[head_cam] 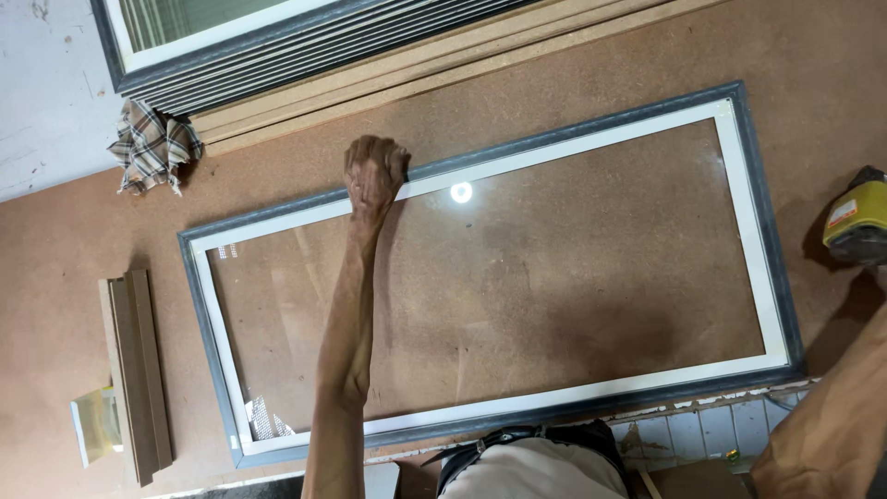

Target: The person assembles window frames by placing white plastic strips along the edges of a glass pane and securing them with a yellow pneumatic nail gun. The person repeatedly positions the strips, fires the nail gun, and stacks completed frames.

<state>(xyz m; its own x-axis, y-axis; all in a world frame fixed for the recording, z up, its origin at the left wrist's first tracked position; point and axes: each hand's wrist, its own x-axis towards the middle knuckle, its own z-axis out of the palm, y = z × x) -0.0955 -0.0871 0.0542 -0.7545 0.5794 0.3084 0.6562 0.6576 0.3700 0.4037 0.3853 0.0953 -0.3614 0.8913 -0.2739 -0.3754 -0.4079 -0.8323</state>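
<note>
A long picture frame with a grey outer edge and a white inner lip lies flat on the brown board table, with a glass pane in it. My left hand reaches across the glass to the frame's far rail, its fingers curled shut over that rail. My right forearm enters at the bottom right and runs off the right edge, so the right hand is out of view.
A stack of similar frames and boards lies along the far edge. A plaid cloth is bunched at the far left. Short brown moulding pieces and a gold-coloured piece lie at the left. A yellow tool sits at the right edge.
</note>
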